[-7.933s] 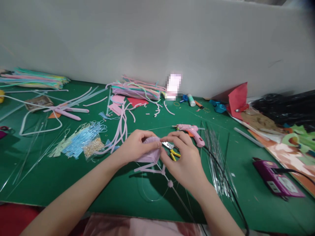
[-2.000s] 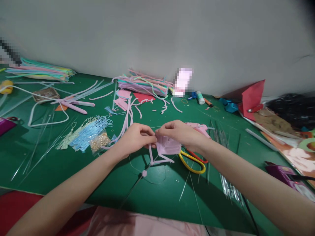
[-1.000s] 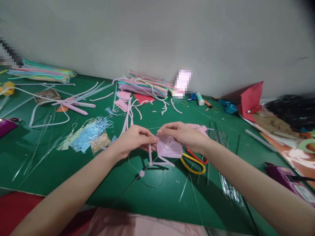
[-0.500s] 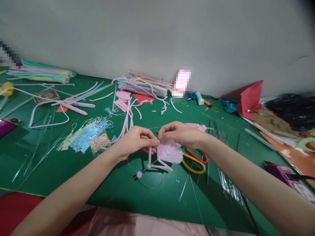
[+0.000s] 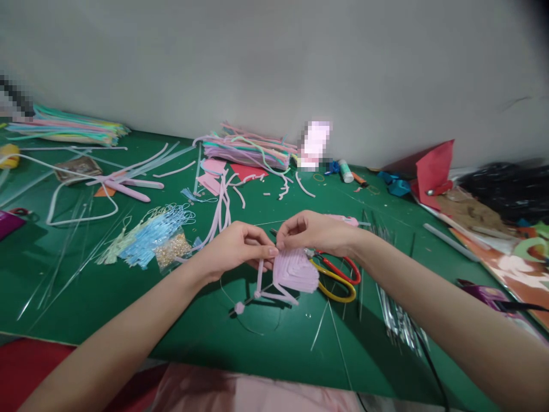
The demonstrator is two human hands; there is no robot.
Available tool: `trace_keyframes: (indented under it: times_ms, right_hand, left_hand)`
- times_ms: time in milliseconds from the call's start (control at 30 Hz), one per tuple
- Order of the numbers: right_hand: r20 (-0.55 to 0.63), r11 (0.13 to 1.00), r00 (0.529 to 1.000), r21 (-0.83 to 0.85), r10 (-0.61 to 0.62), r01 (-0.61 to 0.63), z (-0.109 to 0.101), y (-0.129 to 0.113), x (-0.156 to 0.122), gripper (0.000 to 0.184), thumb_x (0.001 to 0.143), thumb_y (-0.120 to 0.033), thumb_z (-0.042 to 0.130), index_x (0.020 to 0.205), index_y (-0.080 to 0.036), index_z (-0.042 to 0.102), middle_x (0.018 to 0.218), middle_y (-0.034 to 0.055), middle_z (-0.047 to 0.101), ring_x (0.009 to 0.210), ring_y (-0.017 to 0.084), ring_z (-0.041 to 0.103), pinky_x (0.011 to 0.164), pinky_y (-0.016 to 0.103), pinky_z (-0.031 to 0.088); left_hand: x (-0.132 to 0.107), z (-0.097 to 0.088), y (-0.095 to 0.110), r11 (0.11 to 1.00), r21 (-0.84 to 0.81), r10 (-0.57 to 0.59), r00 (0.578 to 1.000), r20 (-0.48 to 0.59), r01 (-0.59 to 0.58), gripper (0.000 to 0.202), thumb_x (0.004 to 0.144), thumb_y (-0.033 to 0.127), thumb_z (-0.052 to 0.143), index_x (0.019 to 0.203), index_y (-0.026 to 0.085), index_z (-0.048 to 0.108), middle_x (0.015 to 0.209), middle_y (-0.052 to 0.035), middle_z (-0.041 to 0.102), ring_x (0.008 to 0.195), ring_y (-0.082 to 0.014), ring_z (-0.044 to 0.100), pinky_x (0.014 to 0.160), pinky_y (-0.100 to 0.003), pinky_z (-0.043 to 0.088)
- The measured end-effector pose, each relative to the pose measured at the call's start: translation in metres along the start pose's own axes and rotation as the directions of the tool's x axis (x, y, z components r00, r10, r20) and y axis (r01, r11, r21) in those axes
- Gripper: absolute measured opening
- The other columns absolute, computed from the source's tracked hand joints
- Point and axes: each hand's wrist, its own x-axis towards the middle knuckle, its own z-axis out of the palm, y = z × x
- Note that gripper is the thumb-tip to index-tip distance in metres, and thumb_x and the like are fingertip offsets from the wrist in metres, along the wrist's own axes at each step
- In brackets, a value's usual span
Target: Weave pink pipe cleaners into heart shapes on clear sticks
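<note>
A lilac pipe-cleaner craft (image 5: 295, 270) hangs between my hands, with a block of nested, folded rows and a thin open frame below left. My right hand (image 5: 311, 232) pinches the top edge of the folded block. Close beside it, my left hand (image 5: 242, 249) has thumb and fingers pressed together on the craft near its frame; the exact grip point is partly hidden. Pliers or scissors with one red and one yellow handle (image 5: 338, 292) lie just right of the craft, their front partly hidden by it. A small lilac knob (image 5: 239, 308) sits at the frame's lower end.
Blue tassels (image 5: 148, 237) and a bag of gold beads (image 5: 171, 250) lie left of my hands. Bundles of pastel pipe cleaners (image 5: 246, 150) rest along the wall. Thin metal wires (image 5: 392, 312) and a purple glue gun (image 5: 484, 294) are on the right of the green table (image 5: 193, 349).
The folded lilac block has tilted slightly and shows more of its face. Both hands keep nearly the same place and grip; the view has shifted a little.
</note>
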Motion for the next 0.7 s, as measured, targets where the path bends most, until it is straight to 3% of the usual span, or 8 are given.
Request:
trace_keyframes:
  times_ms: [200,400,700]
  right_hand:
    - [-0.014,0.999,0.999,-0.034,-0.042,0.041,-0.0018,0.0003,-0.0036,0.012,0.072,-0.029,0.07,0.074,-0.018,0.072,0.069,-0.0002,0.064,0.06,0.009,0.049,0.056,0.024,0.035]
    - [-0.028,0.987,0.999,0.155,0.042,-0.038,-0.0003,0.0024,-0.0078,0.022,0.076,-0.037,0.068,0.076,-0.016,0.071,0.065,-0.0008,0.057,0.056,0.008,0.043,0.05,0.023,0.03]
    - [0.032,0.998,0.998,-0.024,-0.048,0.049,-0.0011,0.0034,-0.0027,0.017,0.076,-0.033,0.066,0.074,-0.017,0.067,0.065,-0.003,0.052,0.055,0.007,0.037,0.048,0.023,0.024]
  left_hand:
    - [0.0001,-0.002,-0.0033,1.0,0.011,0.01,1.0,0.001,-0.01,0.017,0.069,0.028,0.077,0.073,0.013,0.069,0.065,-0.0039,0.071,0.064,-0.0145,0.068,0.062,-0.025,0.057]
    - [-0.0011,-0.0019,-0.0014,0.999,0.033,-0.002,1.0,0.003,0.002,0.025,0.068,0.036,0.078,0.074,0.013,0.071,0.069,-0.0054,0.072,0.066,-0.0154,0.069,0.064,-0.026,0.057]
    - [-0.0006,-0.0003,-0.0023,0.999,0.038,-0.019,1.0,0.008,0.019,0.02,0.066,0.03,0.08,0.073,0.013,0.07,0.065,-0.004,0.071,0.065,-0.0151,0.069,0.062,-0.024,0.056]
